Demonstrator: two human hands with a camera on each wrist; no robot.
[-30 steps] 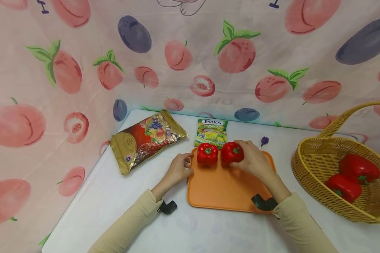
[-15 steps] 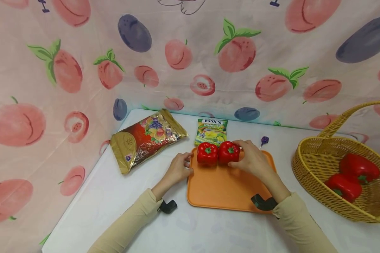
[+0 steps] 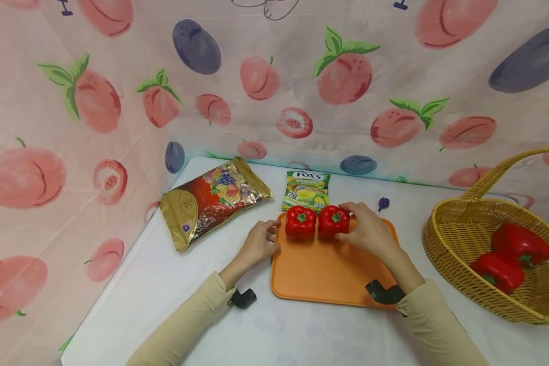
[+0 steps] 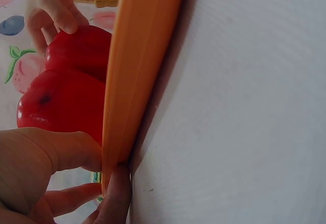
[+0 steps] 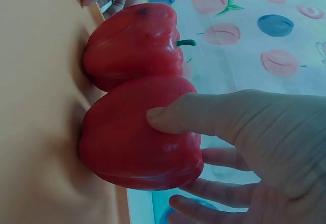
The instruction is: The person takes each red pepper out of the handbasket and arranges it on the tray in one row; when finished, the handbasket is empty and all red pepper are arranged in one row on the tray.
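The right grip [image 3: 369,230] holds one pepper [image 3: 332,222] between thumb and fingers, a hold that seems meant to keep it upright. It stands stem up on the tray [image 3: 320,274], just beside the second pepper [image 3: 300,222]. The left grip [image 3: 257,244] pinches the tray's left rim, probably to steady it on the bench [image 3: 311,335].

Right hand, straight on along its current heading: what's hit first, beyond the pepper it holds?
Probably the other red pepper, just left of the held pepper on the orange tray. The head view shows a slim gap; depth is unclear.
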